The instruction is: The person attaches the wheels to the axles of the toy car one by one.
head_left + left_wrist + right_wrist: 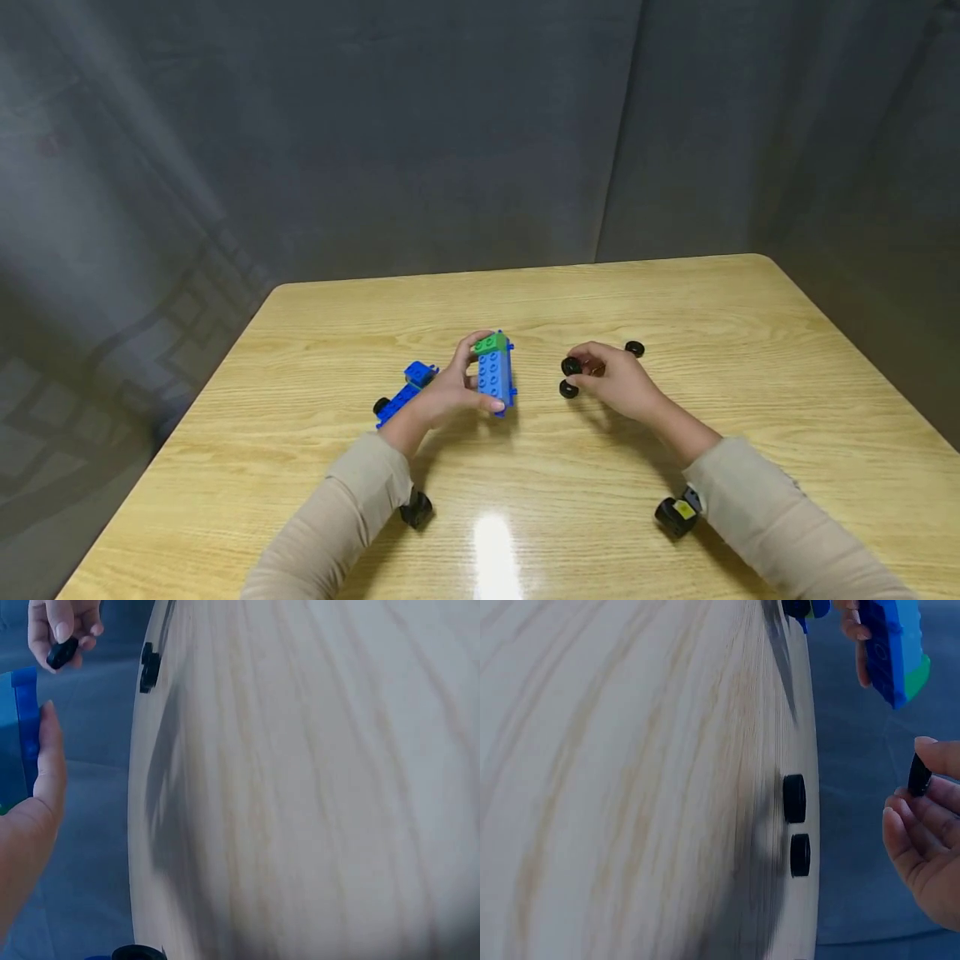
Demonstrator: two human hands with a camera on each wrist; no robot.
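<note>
My left hand (pixel 450 392) grips a blue toy-brick vehicle body (pixel 495 375) by its sides, raised above the table. A green brick (pixel 491 342) sits at its far end, and small blue axle stubs stick out on the right. In the right wrist view its flat blue underside shows. My right hand (pixel 618 383) pinches a small black toy wheel (pixel 919 775) between thumb and fingers, off the table and apart from the body. Below it lies a second black wheel (pixel 568 389), and a third wheel (pixel 634 348) lies just beyond the hand.
Left of my left hand stands another blue toy-brick chassis (pixel 397 404), partly hidden by the wrist, with a black wheel (pixel 381 406) and a raised blue brick (pixel 420 373). The wooden table (pixel 585 533) ends at a grey curtain (pixel 450 150). Black wrist devices (pixel 677 517) hang under both sleeves.
</note>
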